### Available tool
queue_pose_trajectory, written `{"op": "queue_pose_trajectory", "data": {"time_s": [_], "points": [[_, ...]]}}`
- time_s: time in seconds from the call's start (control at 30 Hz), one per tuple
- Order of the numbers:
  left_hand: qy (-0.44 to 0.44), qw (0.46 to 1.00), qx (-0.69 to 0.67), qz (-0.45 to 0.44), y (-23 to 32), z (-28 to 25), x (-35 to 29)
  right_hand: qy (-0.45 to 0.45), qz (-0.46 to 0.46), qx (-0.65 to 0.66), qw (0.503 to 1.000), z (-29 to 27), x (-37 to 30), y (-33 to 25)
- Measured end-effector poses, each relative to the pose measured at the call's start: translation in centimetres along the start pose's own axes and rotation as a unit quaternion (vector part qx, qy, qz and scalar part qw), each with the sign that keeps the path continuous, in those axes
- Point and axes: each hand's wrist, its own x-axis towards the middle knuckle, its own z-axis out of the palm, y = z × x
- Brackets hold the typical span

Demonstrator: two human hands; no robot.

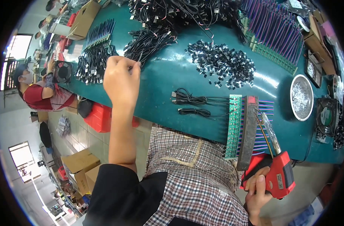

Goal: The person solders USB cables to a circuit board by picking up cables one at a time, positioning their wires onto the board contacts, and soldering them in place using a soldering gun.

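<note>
The left hand (122,81) is at the near edge of the cable bundle (151,45), which slants away to its right; this hand is much the nearer one. Its fingertips are drawn together, but whether they grip a cable cannot be told. The right hand (258,186) is wrapped around the soldering gun (280,177), whose slim metal front points up-left toward the board (233,132). That flat green strip runs away from the body, beside a rough grey bar (248,132) lying over striped wires (265,117). Glossy black cables (192,98) meet its far end crosswise.
</note>
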Motion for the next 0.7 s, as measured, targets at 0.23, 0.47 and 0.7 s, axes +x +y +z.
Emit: {"op": "queue_pose_trajectory", "data": {"time_s": [0.23,0.47,0.7], "points": [[0.177,0.808,-0.561,-0.034,1.8,-2.5,1.0,-0.005,-0.014,-0.010,1.000,0.0,0.1,-0.1],[-0.165,0.791,-0.589,0.033,8.3,-5.2,-3.1,0.004,-0.019,-0.005,1.000,0.6,0.5,-0.5],[-0.354,0.761,-0.539,0.067,12.5,-2.8,-6.8,-0.024,-0.052,-0.035,0.998,0.3,1.9,-0.6]]}}
